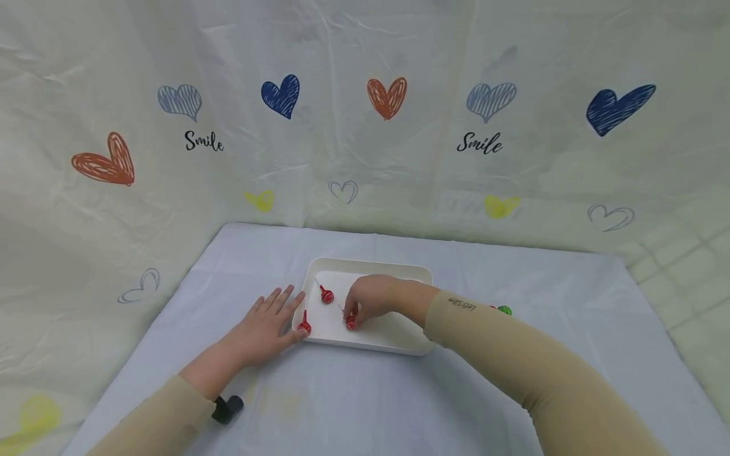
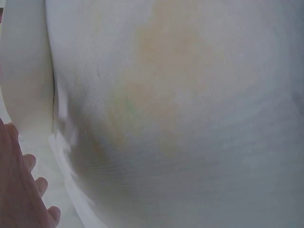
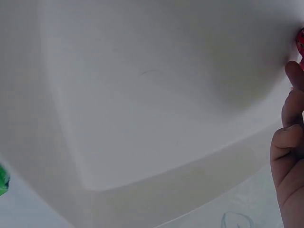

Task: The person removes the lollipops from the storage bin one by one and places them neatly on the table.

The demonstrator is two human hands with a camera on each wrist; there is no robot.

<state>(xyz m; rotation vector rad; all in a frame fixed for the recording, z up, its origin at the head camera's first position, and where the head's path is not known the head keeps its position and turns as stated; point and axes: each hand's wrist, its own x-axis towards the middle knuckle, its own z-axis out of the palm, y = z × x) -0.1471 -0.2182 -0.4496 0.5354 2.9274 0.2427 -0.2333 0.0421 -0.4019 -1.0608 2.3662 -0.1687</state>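
A shallow white tray lies on the table with red-wrapped lollipops in it. My right hand reaches over its middle and pinches one red lollipop between thumb and curled fingers, low over the tray floor. That lollipop's red wrapper peeks in at the right edge of the right wrist view. Another red lollipop lies further back, its stick pointing away. At the tray's left end, my left hand is spread flat, with the thumb right by a third red lollipop.
Past the tray's right side, a green-wrapped piece with a bit of red beside it is partly hidden behind the right sleeve. A white cloth covers the table. Behind hangs a pale curtain printed with hearts.
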